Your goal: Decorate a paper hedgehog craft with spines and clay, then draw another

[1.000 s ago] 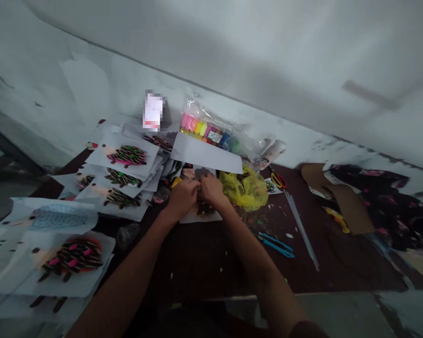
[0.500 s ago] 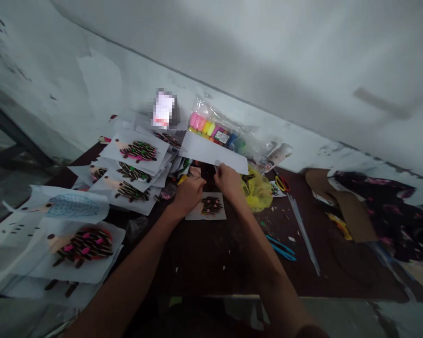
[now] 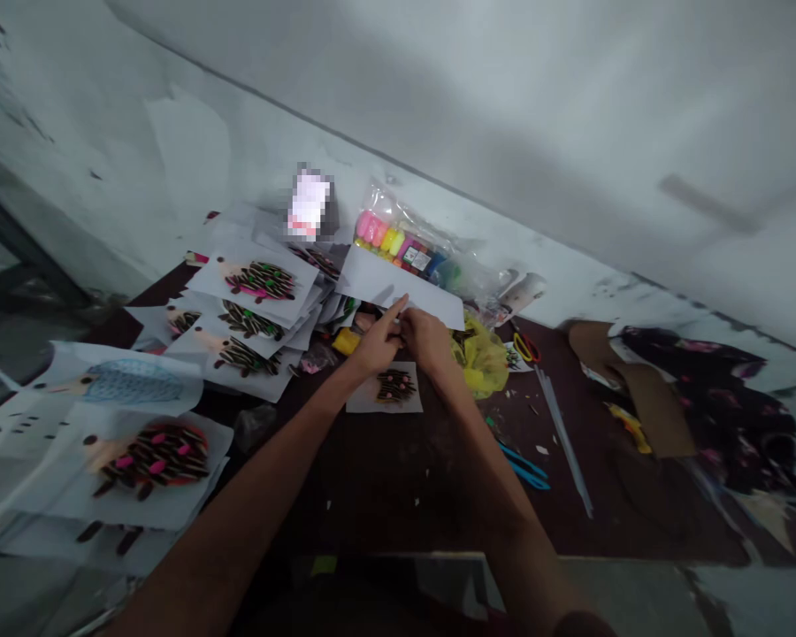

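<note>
My left hand [image 3: 377, 347] and my right hand [image 3: 428, 340] meet above the table's middle, fingertips together. The left index finger points forward while its other fingers curl in. The right fingers are bent in a pinch. Whatever lies between the fingertips is too small or hidden to make out. Just below is a small white card [image 3: 404, 406] bearing a hedgehog figure [image 3: 396, 386] of dark strips with pink dots. A white sheet [image 3: 401, 287] lies beyond the fingers. Yellow clay [image 3: 347, 341] is left of my left hand; a yellow plastic bag [image 3: 487, 363] is beside my right wrist.
Papers with hedgehog figures [image 3: 262, 281] are piled at left, near a blue hedgehog drawing [image 3: 139, 383]. A bag of coloured clay [image 3: 398, 239] leans against the wall. To the right are scissors [image 3: 525, 347], a blue tool [image 3: 524, 467], clear sticks [image 3: 565, 442] and dark cloth [image 3: 709, 380].
My left hand has moved right and come together with my right hand. Its index finger is now stretched forward. The view has shifted slightly.
</note>
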Tool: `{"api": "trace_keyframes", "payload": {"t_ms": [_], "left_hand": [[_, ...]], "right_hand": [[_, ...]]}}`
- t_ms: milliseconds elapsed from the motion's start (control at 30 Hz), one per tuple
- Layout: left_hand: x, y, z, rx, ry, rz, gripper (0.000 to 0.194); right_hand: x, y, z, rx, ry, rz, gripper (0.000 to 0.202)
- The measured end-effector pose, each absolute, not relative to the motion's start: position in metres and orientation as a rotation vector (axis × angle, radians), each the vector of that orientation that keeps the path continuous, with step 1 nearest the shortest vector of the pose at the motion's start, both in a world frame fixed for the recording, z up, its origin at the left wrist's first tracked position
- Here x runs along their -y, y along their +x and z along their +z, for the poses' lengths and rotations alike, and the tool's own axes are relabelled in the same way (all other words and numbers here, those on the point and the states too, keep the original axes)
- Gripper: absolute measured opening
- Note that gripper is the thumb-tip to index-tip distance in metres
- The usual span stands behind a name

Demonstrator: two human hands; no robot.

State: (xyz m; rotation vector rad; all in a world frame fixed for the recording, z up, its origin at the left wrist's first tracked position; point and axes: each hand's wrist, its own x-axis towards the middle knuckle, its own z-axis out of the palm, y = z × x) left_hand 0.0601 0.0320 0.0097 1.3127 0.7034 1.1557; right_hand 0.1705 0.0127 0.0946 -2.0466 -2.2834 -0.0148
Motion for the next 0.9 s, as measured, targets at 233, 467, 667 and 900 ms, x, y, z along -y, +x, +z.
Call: {"api": "trace_keyframes", "payload": {"t_ms": [233,467,667,900], "left_hand": [[-0.040,0.042,0.022,-0.906,1.140,1.128,0.047],[-0.031,0.025,0.030,-0.710,0.828,1.255,0.043],[-0.035,0.016,0.035,-0.592,0.740,1.238,0.036],[-0.034,0.014,0.038,-0.525,0.711,1.209,0.041]], "right_hand": [[0.006,0.189,0.084,2.035,-1.981,-0.074,0.031],[0.032,0.199,0.076,2.080,-2.362,-0.025,0.034],[0.031,0.200,0.078,2.094,-2.388,-0.200,0.034],[-0.002,0.173,0.073,2.299,-2.176,0.051,0.038]]}}
